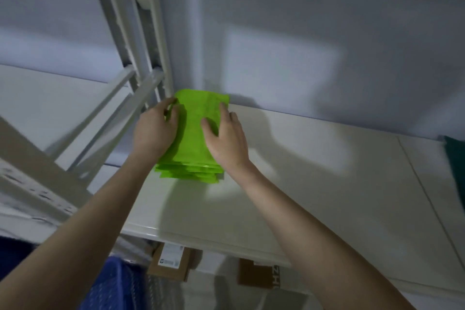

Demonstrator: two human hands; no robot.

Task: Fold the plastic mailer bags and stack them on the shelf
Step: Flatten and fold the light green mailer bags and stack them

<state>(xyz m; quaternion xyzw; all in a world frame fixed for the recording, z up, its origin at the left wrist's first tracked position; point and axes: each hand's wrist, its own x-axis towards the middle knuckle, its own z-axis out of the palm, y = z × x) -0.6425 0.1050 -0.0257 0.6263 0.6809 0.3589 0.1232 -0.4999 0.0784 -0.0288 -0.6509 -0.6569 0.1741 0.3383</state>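
Observation:
A stack of several folded bright green mailer bags [195, 133] lies on the white shelf board [314, 171], pushed back near the wall and the shelf's upright post. My left hand [154, 131] sits at the stack's left side, fingers curled round the edge of the top bag. My right hand [225, 138] lies flat on top of the stack toward its right side, fingers straight and pressing down. The layered edges of the bags show at the front of the pile.
White metal uprights and diagonal braces [120, 113] stand to the left of the stack. A dark green thing [456, 158] lies at the shelf's far right. Below the shelf are cardboard boxes [171, 264] and a blue crate [113, 287].

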